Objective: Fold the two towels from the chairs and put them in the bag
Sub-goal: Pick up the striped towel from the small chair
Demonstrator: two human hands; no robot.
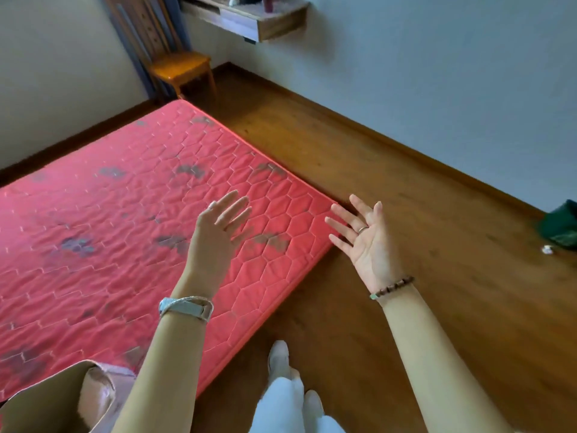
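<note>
My left hand (215, 232) is raised over the red mattress with its fingers spread and nothing in it. My right hand (363, 237) is held up beside the mattress corner, palm toward me, fingers apart and holding nothing. A brown paper bag (46, 398) stands on the mattress at the bottom left, below my left forearm. Pale pinkish folded cloth (96, 392) shows inside its opening. A wooden chair (178, 68) stands at the far wall with a bare seat. No loose towel is in sight.
The red quilted mattress (125, 214) lies on the wooden floor (406, 198) and fills the left half. A wall shelf (249, 17) hangs at the top. A dark green object (560, 226) sits on the floor at the right edge, with a small white scrap (547, 250) beside it.
</note>
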